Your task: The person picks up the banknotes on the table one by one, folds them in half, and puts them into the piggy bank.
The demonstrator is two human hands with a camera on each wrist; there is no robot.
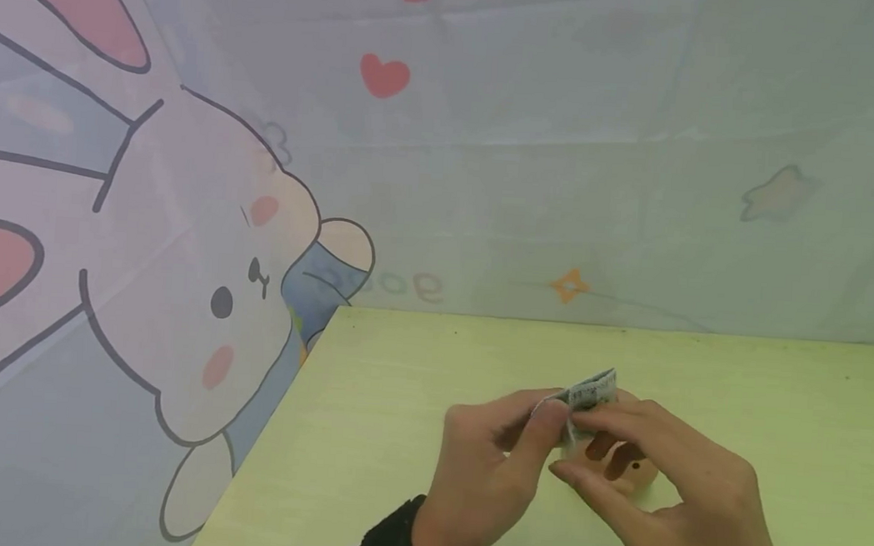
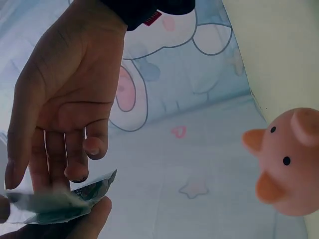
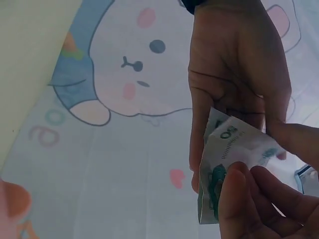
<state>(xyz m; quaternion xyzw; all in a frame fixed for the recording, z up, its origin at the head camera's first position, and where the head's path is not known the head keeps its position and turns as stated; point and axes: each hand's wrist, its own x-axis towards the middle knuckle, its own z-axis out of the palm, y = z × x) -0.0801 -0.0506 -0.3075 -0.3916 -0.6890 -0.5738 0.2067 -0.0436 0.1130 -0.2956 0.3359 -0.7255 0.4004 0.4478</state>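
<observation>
A small folded banknote [image 1: 593, 389], pale with green print and a "50" in the right wrist view, is between both hands above the table. My left hand [image 1: 489, 460] pinches it, thumb on the near face. My right hand [image 1: 695, 481] has its fingers bent round the note's right part; its thumb tip is lower and apart from the note in the head view. One flap of the paper is blurred in the left wrist view. Behind the hands stands a pink pig figure [image 2: 294, 164], partly hidden by my right fingers in the head view.
A pale yellow-green table [image 1: 370, 386] lies under the hands. Beyond its back and left edges hangs a cloth backdrop [image 1: 525, 186] printed with a rabbit, hearts and stars. Another small object [image 3: 308, 178] shows at the right edge of the right wrist view; its kind is unclear.
</observation>
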